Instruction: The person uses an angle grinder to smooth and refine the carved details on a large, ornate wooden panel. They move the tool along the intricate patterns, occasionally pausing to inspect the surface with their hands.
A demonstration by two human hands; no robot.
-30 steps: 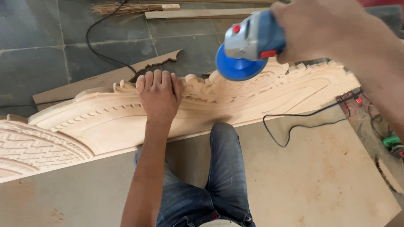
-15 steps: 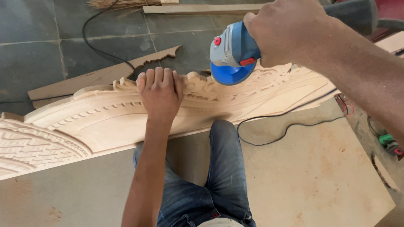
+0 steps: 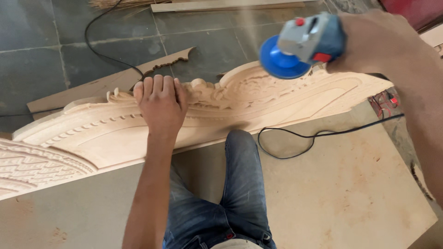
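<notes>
Head view: black cord [image 3: 295, 138] loops beside carved panel [image 3: 258, 99].

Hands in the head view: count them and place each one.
2. The left hand lies flat on the carved wooden panel; the right hand grips the blue power sander above the panel's right part.

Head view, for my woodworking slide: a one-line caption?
Left hand flat on carved panel; right hand holds blue sander above it.

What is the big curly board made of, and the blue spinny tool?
The carved panel looks like pale, unfinished wood or fibreboard: matte, dusty, with cut scrolls. The grinder in the right hand seems to have a blue plastic body, grey metal head and blue disc.
</notes>
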